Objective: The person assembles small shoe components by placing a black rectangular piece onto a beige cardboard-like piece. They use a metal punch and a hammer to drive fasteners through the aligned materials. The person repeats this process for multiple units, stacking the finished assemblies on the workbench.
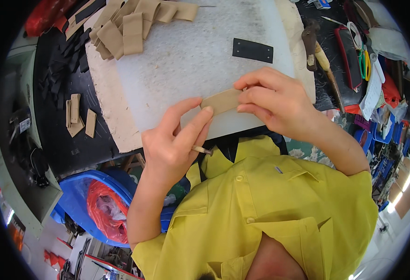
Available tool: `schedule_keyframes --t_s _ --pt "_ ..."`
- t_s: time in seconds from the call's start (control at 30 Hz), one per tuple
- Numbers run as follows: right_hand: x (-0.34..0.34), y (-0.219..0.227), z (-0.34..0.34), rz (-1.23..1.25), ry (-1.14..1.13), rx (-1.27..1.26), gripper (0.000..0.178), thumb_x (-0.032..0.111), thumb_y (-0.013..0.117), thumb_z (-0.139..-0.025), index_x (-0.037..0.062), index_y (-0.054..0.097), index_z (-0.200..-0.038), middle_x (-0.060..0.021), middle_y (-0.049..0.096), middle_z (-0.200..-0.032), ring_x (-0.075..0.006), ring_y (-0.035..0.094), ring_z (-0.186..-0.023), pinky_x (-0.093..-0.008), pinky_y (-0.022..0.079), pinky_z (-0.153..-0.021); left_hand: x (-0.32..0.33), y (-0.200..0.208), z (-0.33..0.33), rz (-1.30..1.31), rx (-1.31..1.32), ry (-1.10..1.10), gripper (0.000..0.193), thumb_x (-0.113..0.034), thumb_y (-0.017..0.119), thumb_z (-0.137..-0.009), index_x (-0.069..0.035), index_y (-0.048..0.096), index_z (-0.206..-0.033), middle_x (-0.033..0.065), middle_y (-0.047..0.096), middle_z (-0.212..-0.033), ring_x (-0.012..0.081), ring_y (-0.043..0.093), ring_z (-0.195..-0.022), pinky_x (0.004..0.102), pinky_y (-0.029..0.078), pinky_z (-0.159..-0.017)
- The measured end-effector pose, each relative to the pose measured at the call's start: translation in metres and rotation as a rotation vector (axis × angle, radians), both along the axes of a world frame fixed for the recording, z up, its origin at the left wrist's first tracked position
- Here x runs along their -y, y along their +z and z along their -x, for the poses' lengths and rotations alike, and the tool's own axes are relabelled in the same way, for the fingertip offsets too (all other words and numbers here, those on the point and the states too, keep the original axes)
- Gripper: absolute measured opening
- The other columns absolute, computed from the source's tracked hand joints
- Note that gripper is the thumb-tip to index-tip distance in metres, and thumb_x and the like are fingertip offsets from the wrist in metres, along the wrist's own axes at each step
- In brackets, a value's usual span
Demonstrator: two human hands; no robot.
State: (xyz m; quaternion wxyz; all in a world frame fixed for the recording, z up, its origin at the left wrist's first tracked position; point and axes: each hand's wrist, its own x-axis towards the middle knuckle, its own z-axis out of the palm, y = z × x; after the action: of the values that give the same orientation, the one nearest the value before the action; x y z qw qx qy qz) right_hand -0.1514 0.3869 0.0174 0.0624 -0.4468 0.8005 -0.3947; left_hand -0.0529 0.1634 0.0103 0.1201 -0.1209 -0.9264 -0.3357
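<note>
Tan leather strip (221,101) pinched between left hand (170,144) and right hand (275,105) fingers.

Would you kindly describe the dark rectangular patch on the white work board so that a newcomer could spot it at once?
Start at the big white board covering the bench. Toward its far right part, just beyond the right hand, lies a small black rectangular patch. Unlike the tan strips piled at the far left, it lies alone, flat and dark.
</note>
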Motion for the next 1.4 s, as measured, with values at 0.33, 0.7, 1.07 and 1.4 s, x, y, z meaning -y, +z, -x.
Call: schedule_keyframes --t_s 0.33,0.7,1.07,1.4 --pt "-0.009 0.007 0.026 -0.238 -0.279 -0.592 0.017 0.008 0.073 -0.075 0.0087 0.07 -0.092 -0.0024 0.067 -0.093 -0.0231 0.063 -0.091 -0.0356 0.046 -0.082 -0.002 -0.002 -0.005 0.056 -0.045 -0.002 0.03 -0.003 0.079 -0.071 -0.008 0.074 -0.1 0.0089 0.069 -0.106 0.0126 0.054 -0.049 0.026 0.042 -0.042" --pt "0.008 0.044 0.016 0.026 -0.215 0.687 0.007 0.001 0.068 -0.085 0.0008 0.07 -0.091 -0.0027 0.065 -0.074 -0.012 0.059 -0.068 -0.0268 0.044 -0.06 -0.004 0.001 -0.003 0.05 -0.058 0.026 0.022 -0.007 0.08 -0.074 -0.007 0.073 -0.095 0.0067 0.069 -0.104 0.0159 0.061 -0.057 0.0274 0.045 -0.044" --pt "0.026 0.031 0.024 -0.296 -0.163 0.686 0.016 0.012 0.074 -0.081 -0.0034 0.072 -0.085 -0.0134 0.07 -0.071 -0.0181 0.065 -0.064 -0.031 0.051 -0.061 -0.002 -0.007 -0.003 -0.047 -0.107 0.049 0.027 -0.007 0.079 -0.074 -0.012 0.074 -0.1 0.0059 0.07 -0.102 0.0171 0.067 -0.063 0.0287 0.048 -0.047" --pt "0.031 0.035 0.021 -0.322 -0.149 0.559 0.016 0.013 0.074 -0.08 -0.003 0.071 -0.083 -0.0163 0.068 -0.07 -0.0252 0.067 -0.065 -0.0337 0.052 -0.062 0.0 -0.01 -0.005 -0.061 -0.109 0.033 0.032 -0.006 0.084 -0.072 -0.014 0.076 -0.101 0.0067 0.07 -0.11 0.0091 0.049 -0.048 0.0249 0.039 -0.043"
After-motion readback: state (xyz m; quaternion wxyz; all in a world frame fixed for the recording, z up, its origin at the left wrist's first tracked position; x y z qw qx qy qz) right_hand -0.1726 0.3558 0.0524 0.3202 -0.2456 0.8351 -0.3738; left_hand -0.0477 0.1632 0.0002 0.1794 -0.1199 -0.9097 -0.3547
